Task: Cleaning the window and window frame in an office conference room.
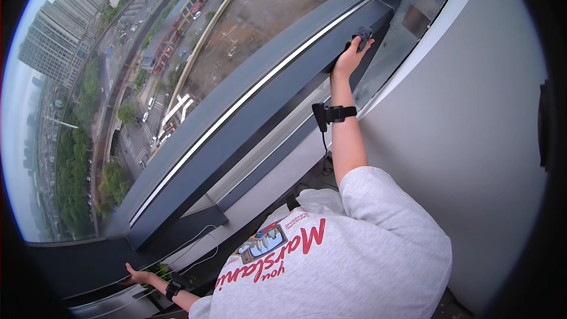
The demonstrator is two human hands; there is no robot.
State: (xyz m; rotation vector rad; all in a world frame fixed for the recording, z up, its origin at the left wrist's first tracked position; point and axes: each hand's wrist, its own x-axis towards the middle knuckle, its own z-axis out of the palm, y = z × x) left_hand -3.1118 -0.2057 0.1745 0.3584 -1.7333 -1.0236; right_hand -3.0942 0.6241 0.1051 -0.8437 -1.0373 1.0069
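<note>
My right hand (pixel 350 60) grips a bunched dark grey cloth (pixel 364 33) against the dark grey window frame (pixel 266 117), near its upper right corner. A black strap with a small black device and a cable (pixel 325 144) sits around that wrist. Far off at the lower left, my left hand (pixel 138 276) rests by the lower edge of the dark frame, thumb raised and the other fingers mostly hidden. Its wrist also wears a black strap (pixel 173 290). Whether that hand grips the edge is not visible.
Beyond the window glass lie streets, trees and tall buildings far below. A pale wall (pixel 447 115) stands close on the right, beside a metal strip (pixel 414 17). Thin white cords (pixel 215 248) and a green plant (pixel 160 270) are near my left arm.
</note>
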